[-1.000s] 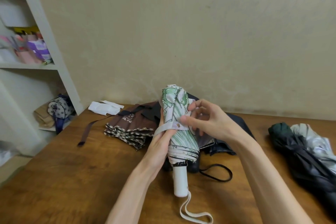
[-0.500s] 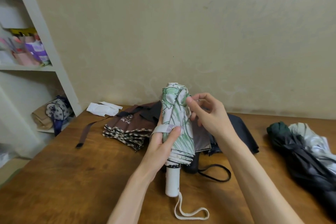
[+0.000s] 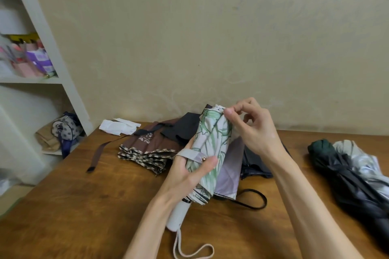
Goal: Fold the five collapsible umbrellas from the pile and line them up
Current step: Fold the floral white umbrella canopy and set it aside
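Observation:
I hold a white umbrella with a green leaf print (image 3: pixel 210 143) tilted above the wooden table (image 3: pixel 84 206). My left hand (image 3: pixel 189 172) grips its middle, thumb beside the snap of the closing strap. My right hand (image 3: pixel 250 128) pinches the canopy fabric near the top end. Its white handle (image 3: pixel 179 214) and wrist loop point toward me. Behind it lie a brown umbrella with checked edging (image 3: pixel 147 149) and a dark navy one (image 3: pixel 254 164), loosely piled. At the right edge lie a dark green-black umbrella (image 3: pixel 345 176) and a silver one (image 3: pixel 362 160).
White papers (image 3: pixel 117 127) lie at the table's back left. A white shelf unit (image 3: pixel 42 48) stands left of the table, with boxes on one shelf and a patterned bag (image 3: pixel 64 130) lower down. A beige wall rises just behind the table.
The leaf-print umbrella has tilted to the right. My right hand has moved from the strap up to the top of the canopy, while my left thumb now holds the strap.

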`<state>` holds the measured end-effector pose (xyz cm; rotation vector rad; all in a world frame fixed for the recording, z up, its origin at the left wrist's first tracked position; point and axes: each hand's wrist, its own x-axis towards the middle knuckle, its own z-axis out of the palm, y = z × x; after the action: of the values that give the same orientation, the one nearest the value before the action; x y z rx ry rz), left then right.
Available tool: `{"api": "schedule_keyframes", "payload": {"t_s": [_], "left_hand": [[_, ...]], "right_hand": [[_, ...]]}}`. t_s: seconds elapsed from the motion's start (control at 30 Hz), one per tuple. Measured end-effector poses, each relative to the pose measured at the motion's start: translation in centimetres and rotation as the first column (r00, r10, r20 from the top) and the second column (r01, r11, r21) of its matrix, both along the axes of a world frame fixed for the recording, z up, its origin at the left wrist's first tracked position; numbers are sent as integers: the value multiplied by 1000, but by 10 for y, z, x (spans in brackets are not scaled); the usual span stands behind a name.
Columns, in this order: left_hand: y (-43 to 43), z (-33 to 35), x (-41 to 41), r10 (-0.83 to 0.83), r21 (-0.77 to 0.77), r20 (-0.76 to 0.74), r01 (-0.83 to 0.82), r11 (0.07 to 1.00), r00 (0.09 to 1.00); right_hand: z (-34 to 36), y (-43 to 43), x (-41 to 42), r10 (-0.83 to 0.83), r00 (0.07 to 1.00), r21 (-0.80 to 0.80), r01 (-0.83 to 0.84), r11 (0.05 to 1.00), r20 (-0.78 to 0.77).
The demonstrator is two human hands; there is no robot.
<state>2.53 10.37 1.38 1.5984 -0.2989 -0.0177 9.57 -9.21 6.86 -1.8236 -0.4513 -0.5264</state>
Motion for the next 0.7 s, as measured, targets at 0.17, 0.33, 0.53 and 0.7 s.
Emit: {"api": "schedule_keyframes", "payload": {"t_s": [0.17,0.33,0.53,0.7], "left_hand": [[-4,-3,1,7,-106,-91,-16,994,996],[-2,-4,6,103,-218,-147,-134,967,984],[-3,7,15,212,-281,-53,-218,934,976],[-6,8,38,453,-155,148,-432,888,879]], "right_hand": [[-4,11,-1,-100,994,-27,101,995,34],[-6,14,-4,-184,976,129,198,972,-115],[-5,11,-16,176,829,172,-98,980,-531],[-11,21,-25,392,784,113,-389,914,-481]]}}
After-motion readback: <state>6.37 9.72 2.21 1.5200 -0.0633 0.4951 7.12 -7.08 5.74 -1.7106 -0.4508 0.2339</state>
